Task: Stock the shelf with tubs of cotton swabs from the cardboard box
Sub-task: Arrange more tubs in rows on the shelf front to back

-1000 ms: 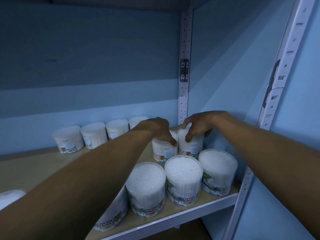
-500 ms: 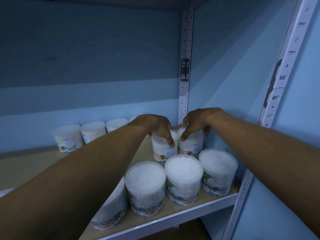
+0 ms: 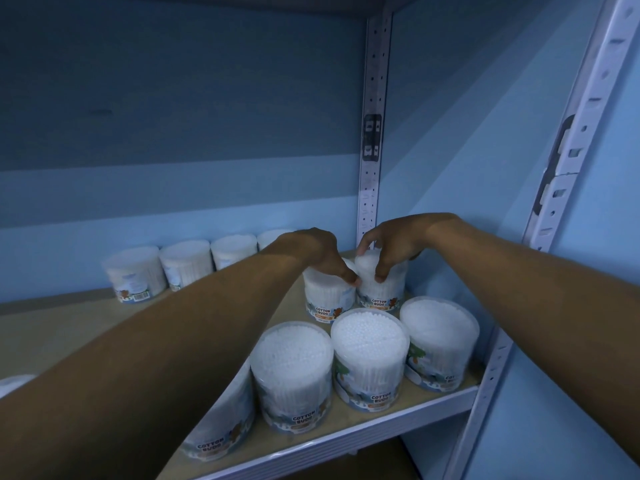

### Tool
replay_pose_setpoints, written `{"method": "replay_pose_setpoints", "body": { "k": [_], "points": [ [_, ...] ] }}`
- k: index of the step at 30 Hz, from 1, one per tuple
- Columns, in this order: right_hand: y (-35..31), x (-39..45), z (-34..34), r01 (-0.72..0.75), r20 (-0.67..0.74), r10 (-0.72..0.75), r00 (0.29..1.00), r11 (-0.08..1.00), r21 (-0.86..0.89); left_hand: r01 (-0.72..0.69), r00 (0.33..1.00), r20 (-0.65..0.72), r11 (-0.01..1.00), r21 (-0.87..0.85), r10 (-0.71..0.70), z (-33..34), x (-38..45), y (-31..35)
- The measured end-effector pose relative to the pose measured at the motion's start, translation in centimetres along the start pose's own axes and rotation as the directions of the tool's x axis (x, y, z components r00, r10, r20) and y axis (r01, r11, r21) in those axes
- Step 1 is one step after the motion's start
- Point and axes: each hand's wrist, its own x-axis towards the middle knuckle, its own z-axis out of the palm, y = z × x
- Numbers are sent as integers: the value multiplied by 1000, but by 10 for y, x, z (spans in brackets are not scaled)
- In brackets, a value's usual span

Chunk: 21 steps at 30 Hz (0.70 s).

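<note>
Clear tubs of white cotton swabs stand on a wooden shelf (image 3: 62, 327). My left hand (image 3: 318, 252) grips the top of one tub (image 3: 327, 299) in the second row. My right hand (image 3: 394, 242) grips the top of the tub (image 3: 382, 294) beside it, nearest the right rear corner. Both tubs stand upright on the board, touching each other. Three tubs (image 3: 369, 355) line the front edge, and a fourth (image 3: 221, 424) is partly hidden under my left forearm. The cardboard box is out of view.
A row of several tubs (image 3: 187, 261) stands along the blue back wall. A perforated white upright (image 3: 370, 133) marks the rear corner and another upright (image 3: 568, 157) the front right. Bare shelf board lies left of my left arm. A tub's edge (image 3: 12, 384) shows at far left.
Both hands have stayed on the two second-row tubs, which sit slightly further back toward the corner. The view has shifted a little.
</note>
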Motion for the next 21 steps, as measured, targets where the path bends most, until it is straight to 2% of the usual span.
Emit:
{"method": "replay_pose_setpoints", "body": {
  "k": [4,7,12,16,21],
  "points": [
    [0,0,-2,-31,-90,31,995,1000,6,-40,995,83,995,-88,47,-5,3,-6],
    [-4,-1,0,-42,-92,40,995,999,-17,-54,991,120,995,-81,63,-5,5,-9],
    [-9,-3,4,-18,-108,14,994,999,-30,-34,998,54,997,-66,38,0,6,-9],
    [-9,-3,4,-2,-108,-4,994,998,-59,-8,999,-32,1000,9,8,5,4,-4],
    [-4,-3,3,-3,-98,6,995,1000,30,-16,998,-56,1000,25,18,4,0,-3]
  ]
}}
